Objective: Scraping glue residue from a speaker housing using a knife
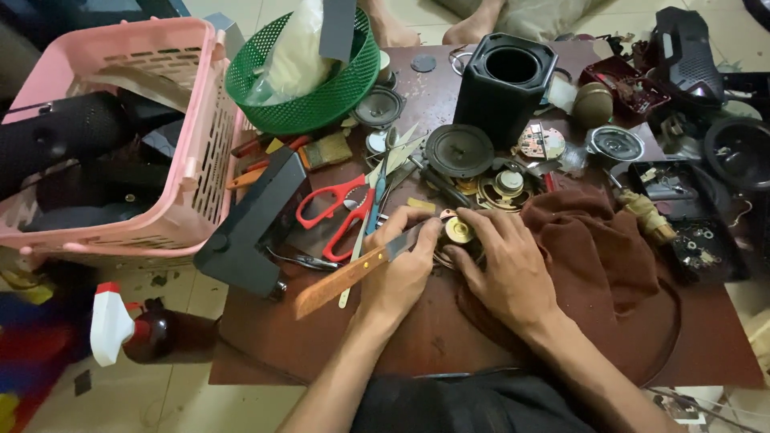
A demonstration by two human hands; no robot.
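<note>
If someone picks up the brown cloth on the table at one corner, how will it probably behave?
The brown cloth lies in soft folds, so it would probably hang limp rather than keep its shape. It looks light for its size. The right hand rests on its edge, and small parts lie close by, so lifting it may drag or scatter them.
</note>
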